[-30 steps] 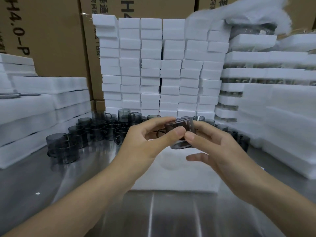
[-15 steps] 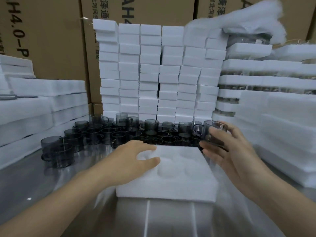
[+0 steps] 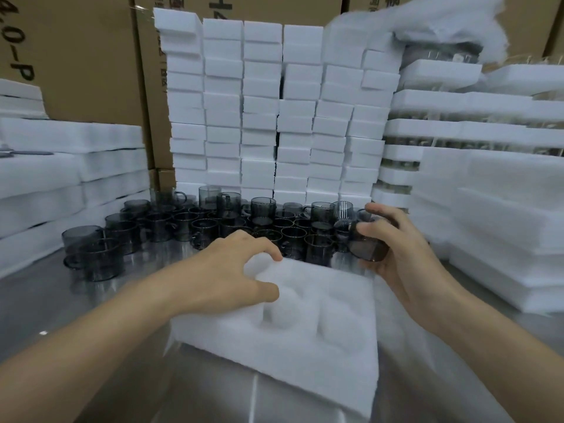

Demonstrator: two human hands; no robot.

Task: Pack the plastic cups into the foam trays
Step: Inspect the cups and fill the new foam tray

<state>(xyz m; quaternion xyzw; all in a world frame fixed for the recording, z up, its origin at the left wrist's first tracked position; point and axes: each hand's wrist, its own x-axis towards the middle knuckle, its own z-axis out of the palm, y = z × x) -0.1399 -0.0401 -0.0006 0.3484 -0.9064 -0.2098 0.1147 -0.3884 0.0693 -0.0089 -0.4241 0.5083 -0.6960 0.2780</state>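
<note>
Left hand (image 3: 232, 270) skewed foam tray (image 3: 305, 355); cup (image 3: 367, 247) tilted

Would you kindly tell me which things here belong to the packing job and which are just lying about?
Job: tray, gripped by the left hand; cup in the right hand; loose cups.
Lying about: boxes; foam stacks.

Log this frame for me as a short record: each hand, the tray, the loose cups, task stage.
left hand: fingers curled on the far-left corner of the white moulded foam tray
right hand: holds a smoky grey transparent plastic cup beside the tray's far-right corner
tray wells: those in view are empty
loose cups: crowded on the metal table behind the tray
stage: cup not yet placed
</note>
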